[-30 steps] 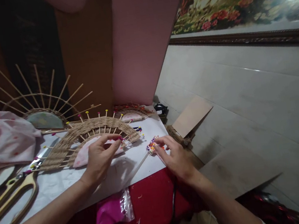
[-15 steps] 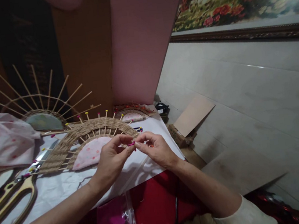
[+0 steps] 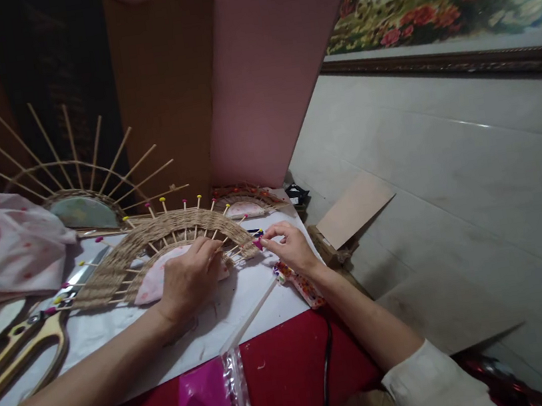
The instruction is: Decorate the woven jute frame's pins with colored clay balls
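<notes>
A half-round woven fan [image 3: 154, 234] of tan cord on thin sticks lies in front of me, its stick ends tipped with yellow and magenta knobs. Its inner half-circle is covered in pink dotted cloth [image 3: 153, 281]. My left hand [image 3: 190, 271] lies over that cloth with curled fingers, gripping the fan near its right-hand sticks; the fingertips are partly hidden. At the fan's right end, my right hand [image 3: 290, 246] pinches a small magenta piece [image 3: 258, 244] against or very near a stick end. Exact contact there is too small to make out.
Large scissors [image 3: 43, 342] lie at left beside pink dotted cloth. A colourful printed glue gun [image 3: 306, 287] is partly behind my right forearm. A zip bag [image 3: 205, 400] of magenta material lies on the red cloth. Behind stand a bare stick frame [image 3: 72, 150] and a smaller woven fan [image 3: 246, 205].
My hands have parted. The left moved back onto the fan, and the right carried the magenta piece to the fan's right end. The printed glue gun has come into view.
</notes>
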Available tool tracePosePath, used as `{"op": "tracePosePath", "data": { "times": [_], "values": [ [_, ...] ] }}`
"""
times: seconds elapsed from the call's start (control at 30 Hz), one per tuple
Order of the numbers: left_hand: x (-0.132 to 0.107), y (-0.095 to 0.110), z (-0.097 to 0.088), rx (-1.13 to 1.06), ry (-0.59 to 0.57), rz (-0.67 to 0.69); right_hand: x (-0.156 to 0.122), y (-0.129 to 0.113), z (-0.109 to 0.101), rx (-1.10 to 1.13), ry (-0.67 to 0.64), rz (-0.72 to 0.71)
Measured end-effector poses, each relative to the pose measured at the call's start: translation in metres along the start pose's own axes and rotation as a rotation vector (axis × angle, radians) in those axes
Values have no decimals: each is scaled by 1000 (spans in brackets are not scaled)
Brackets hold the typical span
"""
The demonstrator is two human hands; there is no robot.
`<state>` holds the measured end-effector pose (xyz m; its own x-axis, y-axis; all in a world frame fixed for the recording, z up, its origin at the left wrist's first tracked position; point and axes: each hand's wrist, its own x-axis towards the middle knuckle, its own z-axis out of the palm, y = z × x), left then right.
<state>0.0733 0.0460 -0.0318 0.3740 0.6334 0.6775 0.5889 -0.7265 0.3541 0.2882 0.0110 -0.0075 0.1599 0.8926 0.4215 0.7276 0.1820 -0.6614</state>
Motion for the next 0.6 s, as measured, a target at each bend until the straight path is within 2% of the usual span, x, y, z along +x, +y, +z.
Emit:
{"op": "tracePosePath", "data": {
  "times": [0.17, 0.6],
  "values": [
    [-2, -1, 4, 64, 2, 22, 9, 8, 10, -54, 4, -11],
    [-3, -2, 5, -58, 34, -18, 14, 13, 15, -120, -13, -28]
  ]
}}
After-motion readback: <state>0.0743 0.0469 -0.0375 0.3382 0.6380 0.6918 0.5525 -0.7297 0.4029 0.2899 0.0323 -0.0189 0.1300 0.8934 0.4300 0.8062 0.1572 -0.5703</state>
